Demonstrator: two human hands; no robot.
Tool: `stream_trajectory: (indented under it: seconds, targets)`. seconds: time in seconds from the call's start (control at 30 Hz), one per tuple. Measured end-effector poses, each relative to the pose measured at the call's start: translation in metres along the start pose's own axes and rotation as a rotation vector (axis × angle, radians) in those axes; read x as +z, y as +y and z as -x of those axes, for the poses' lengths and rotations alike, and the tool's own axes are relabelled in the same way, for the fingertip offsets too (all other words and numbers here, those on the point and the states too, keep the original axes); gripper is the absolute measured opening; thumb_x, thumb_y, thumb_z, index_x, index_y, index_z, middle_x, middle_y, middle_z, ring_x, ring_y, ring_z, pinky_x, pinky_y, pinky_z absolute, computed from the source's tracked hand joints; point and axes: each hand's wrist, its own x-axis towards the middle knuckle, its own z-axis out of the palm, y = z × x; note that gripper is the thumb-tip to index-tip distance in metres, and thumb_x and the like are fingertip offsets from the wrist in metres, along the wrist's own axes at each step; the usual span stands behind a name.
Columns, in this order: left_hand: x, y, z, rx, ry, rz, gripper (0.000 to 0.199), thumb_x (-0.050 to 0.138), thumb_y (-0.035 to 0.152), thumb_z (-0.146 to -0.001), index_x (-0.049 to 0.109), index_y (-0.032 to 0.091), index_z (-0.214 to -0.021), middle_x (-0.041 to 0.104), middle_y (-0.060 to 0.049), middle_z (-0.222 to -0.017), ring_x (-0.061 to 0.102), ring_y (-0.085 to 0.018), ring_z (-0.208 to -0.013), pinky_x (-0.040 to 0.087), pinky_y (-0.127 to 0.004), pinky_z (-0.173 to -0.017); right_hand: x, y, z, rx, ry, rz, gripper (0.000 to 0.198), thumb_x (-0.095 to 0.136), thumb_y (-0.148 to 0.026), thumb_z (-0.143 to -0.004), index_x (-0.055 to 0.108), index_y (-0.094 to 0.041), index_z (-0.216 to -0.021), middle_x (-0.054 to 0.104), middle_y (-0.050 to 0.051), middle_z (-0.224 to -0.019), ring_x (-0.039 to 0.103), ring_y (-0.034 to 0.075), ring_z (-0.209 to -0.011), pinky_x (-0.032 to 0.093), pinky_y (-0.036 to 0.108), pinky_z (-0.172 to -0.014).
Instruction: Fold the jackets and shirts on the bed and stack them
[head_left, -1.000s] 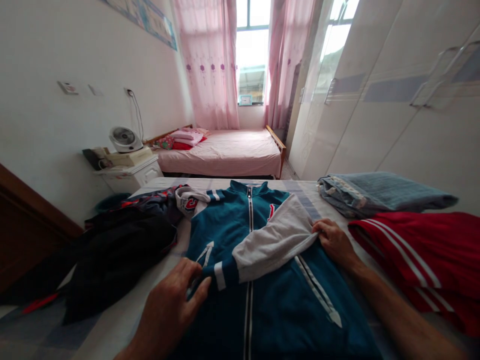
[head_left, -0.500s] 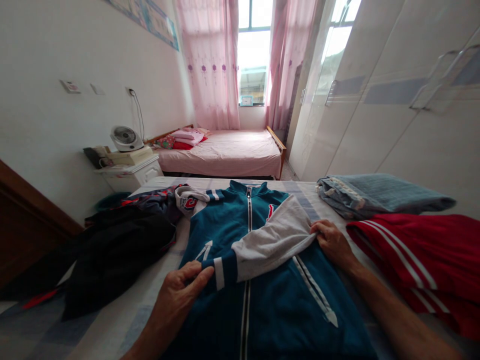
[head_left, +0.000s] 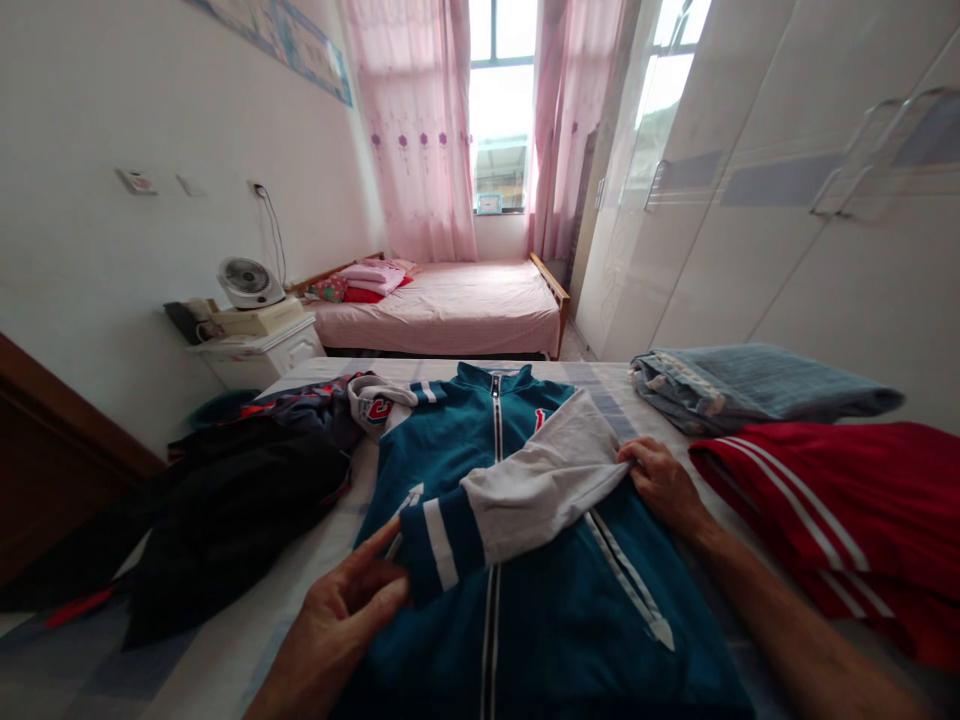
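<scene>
A teal zip-up jacket (head_left: 442, 440) lies front up and spread out on the bed. One grey sleeve (head_left: 525, 490) with a striped cuff is folded across its chest. At the elbow of that sleeve, my right hand (head_left: 664, 485) pinches the fabric between thumb and fingers. My left hand (head_left: 337, 620) is just beside the cuff (head_left: 442, 545), thumb and forefinger apart, gripping nothing visible. The other sleeve (head_left: 375, 400) is folded in at the upper left, near the collar.
Dark clothes (head_left: 247, 510) are heaped on the left. Folded blue jeans (head_left: 757, 385) and red clothing with white stripes (head_left: 832, 510) lie on the right. Beyond are a pink bed (head_left: 472, 305), a bedside cabinet (head_left: 277, 350) with a fan (head_left: 251, 283), and white wardrobes (head_left: 765, 240).
My left hand has let go of the cuff and drawn slightly down and left, its fingers parting. My right hand keeps its pinch on the sleeve.
</scene>
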Motion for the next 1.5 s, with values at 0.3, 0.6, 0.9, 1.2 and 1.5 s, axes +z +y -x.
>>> stream_trajectory:
  seconds: [0.3, 0.6, 0.9, 1.2, 1.5]
  targets:
    - [-0.014, 0.003, 0.011, 0.716, 0.145, -0.818, 0.025, 0.053, 0.03, -0.083, 0.06, 0.024, -0.107, 0.064, -0.006, -0.107, 0.062, -0.02, -0.097, 0.052, -0.03, -0.082, -0.018, -0.023, -0.017, 0.025, 0.016, 0.022, 0.029, 0.039, -0.018, -0.079, 0.059, -0.019, -0.1, 0.06, 0.008, -0.106, 0.055, 0.021, -0.103, 0.039, 0.036, -0.095]
    - [0.019, 0.006, -0.005, 1.298, -0.15, -1.314, 0.057, 0.047, 0.051, -0.085, 0.051, 0.013, -0.127, 0.049, -0.013, -0.135, 0.04, -0.032, -0.128, 0.047, -0.045, -0.095, 0.01, -0.102, -0.075, -0.31, -0.306, 0.204, 0.025, 0.053, -0.022, -0.081, 0.066, -0.025, -0.102, 0.06, 0.006, -0.111, 0.052, 0.021, -0.105, 0.037, 0.035, -0.091]
    - [0.016, 0.005, -0.006, 1.221, -0.374, -1.203, 0.053, 0.046, 0.054, -0.085, 0.056, 0.015, -0.12, 0.06, -0.011, -0.123, 0.059, -0.027, -0.11, 0.053, -0.036, -0.085, 0.035, -0.104, -0.096, -0.119, -0.178, 0.242, 0.022, 0.044, -0.025, -0.086, 0.066, -0.019, -0.088, 0.062, 0.009, -0.106, 0.053, 0.022, -0.102, 0.038, 0.034, -0.085]
    - [0.025, 0.01, -0.018, 0.857, -0.385, -1.075, 0.067, 0.063, 0.038, -0.079, 0.035, 0.025, -0.138, 0.035, -0.007, -0.145, 0.028, -0.031, -0.135, 0.026, -0.055, -0.108, 0.036, -0.093, -0.044, -0.109, -0.18, 0.33, 0.053, 0.031, -0.045, -0.091, 0.04, -0.021, -0.137, 0.037, 0.006, -0.145, 0.027, 0.025, -0.135, 0.025, 0.043, -0.106]
    - [-0.027, -0.003, -0.029, 0.264, 0.186, -0.486, 0.046, 0.045, 0.04, -0.087, 0.05, 0.015, -0.125, 0.046, -0.013, -0.136, 0.042, -0.026, -0.126, 0.033, -0.044, -0.106, 0.046, -0.079, -0.025, -0.113, -0.306, 0.389, 0.054, 0.026, -0.041, -0.091, 0.041, -0.017, -0.138, 0.033, 0.005, -0.147, 0.028, 0.023, -0.135, 0.024, 0.041, -0.109]
